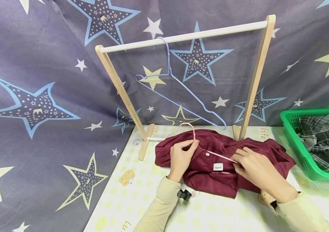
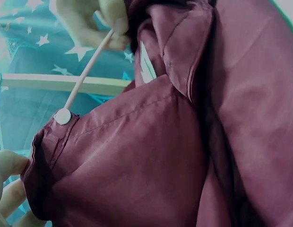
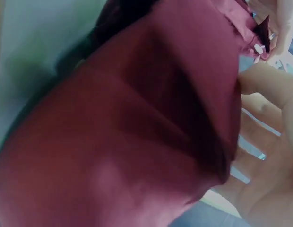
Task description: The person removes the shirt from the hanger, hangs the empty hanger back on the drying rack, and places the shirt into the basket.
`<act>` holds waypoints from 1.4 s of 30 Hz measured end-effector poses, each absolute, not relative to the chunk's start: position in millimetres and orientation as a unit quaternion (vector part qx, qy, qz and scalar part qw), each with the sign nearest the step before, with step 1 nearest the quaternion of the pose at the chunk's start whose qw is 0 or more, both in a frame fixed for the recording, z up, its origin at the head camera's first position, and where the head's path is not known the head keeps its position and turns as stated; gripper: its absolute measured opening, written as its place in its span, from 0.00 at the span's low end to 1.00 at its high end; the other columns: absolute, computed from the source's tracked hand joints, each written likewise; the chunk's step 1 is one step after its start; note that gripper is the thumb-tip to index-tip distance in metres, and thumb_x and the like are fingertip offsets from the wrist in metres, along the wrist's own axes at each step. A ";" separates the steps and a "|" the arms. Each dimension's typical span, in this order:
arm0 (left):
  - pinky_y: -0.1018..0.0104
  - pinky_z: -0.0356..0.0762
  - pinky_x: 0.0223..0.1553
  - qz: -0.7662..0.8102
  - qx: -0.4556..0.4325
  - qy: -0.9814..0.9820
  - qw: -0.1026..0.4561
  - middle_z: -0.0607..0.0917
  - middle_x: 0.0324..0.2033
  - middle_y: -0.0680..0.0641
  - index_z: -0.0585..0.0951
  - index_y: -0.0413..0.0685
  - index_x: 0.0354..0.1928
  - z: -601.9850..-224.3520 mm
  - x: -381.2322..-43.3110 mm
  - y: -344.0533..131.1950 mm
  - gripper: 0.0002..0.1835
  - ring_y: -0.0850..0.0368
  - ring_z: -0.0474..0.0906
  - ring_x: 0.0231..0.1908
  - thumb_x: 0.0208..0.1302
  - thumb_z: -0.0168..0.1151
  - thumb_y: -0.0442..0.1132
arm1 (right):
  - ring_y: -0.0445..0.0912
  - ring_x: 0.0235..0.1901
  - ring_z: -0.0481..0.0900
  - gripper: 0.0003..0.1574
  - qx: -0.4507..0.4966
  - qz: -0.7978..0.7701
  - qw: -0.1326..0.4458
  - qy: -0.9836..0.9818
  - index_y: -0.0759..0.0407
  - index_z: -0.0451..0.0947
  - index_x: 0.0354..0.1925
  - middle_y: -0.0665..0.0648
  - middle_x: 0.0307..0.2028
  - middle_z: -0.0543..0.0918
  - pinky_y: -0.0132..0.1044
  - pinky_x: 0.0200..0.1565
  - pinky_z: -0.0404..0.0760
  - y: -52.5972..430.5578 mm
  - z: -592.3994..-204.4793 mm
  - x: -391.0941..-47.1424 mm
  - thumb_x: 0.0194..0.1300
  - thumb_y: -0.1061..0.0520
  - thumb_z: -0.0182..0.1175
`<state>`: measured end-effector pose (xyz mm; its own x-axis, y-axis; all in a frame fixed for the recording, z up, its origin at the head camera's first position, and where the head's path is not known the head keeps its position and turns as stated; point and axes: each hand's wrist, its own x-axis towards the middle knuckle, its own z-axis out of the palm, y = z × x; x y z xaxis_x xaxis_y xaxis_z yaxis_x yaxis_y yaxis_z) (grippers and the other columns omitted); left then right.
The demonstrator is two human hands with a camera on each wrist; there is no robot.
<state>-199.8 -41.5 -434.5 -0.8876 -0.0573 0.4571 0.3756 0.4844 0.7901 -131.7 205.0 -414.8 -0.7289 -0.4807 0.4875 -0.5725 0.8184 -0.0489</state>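
A maroon shirt (image 1: 208, 177) with a white label lies bunched on the table. A pink clothes hanger (image 1: 220, 156) runs into it, its hook standing up above the cloth. My left hand (image 1: 180, 158) pinches the hanger at the base of its hook; in the left wrist view, these fingers (image 2: 12, 163) are at the collar edge beside a white button (image 2: 63, 116). With thumb and fingers, my right hand (image 1: 251, 166) grips the shirt's edge where the hanger arm meets it. The thumb (image 3: 267, 82) lies against the cloth in the right wrist view. The hanger's far end is hidden.
Behind the shirt stands a wooden rack with a white rail (image 1: 210, 33), from which a blue hanger (image 1: 187, 88) hangs at a slant. A green basket (image 1: 300, 148) of dark checked cloth (image 1: 325, 141) stands at the right. A star-patterned curtain (image 1: 51, 135) closes the back and left.
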 end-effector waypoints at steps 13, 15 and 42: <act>0.62 0.81 0.50 -0.475 -0.109 -0.837 0.249 0.91 0.36 0.54 0.91 0.53 0.39 -432.4 -203.6 -48.3 0.14 0.58 0.87 0.43 0.61 0.69 0.53 | 0.43 0.31 0.74 0.11 0.282 0.120 0.243 -0.920 0.51 0.81 0.29 0.46 0.30 0.81 0.40 0.28 0.79 222.5 -421.6 -123.9 0.46 0.63 0.71; 0.61 0.81 0.50 -0.474 -0.116 -0.835 0.252 0.91 0.36 0.54 0.91 0.52 0.38 -433.5 -204.8 -49.0 0.13 0.57 0.87 0.42 0.62 0.69 0.52 | 0.44 0.33 0.77 0.10 0.276 0.124 0.235 -0.924 0.51 0.82 0.29 0.46 0.31 0.81 0.41 0.31 0.81 225.9 -422.2 -122.2 0.46 0.63 0.71; 0.65 0.81 0.50 -0.529 -0.105 -0.803 0.255 0.91 0.36 0.50 0.91 0.45 0.39 -434.0 -215.1 -47.0 0.09 0.58 0.87 0.42 0.61 0.71 0.42 | 0.36 0.28 0.75 0.18 0.226 0.224 0.263 -0.911 0.50 0.84 0.32 0.44 0.32 0.82 0.32 0.28 0.73 257.3 -439.5 -114.4 0.41 0.69 0.68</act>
<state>-215.1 -47.0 -434.0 -0.8475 -0.1013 0.5211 0.4387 0.4190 0.7950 -114.4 257.3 -439.5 -0.7603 -0.2932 0.5797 -0.5287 0.7978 -0.2899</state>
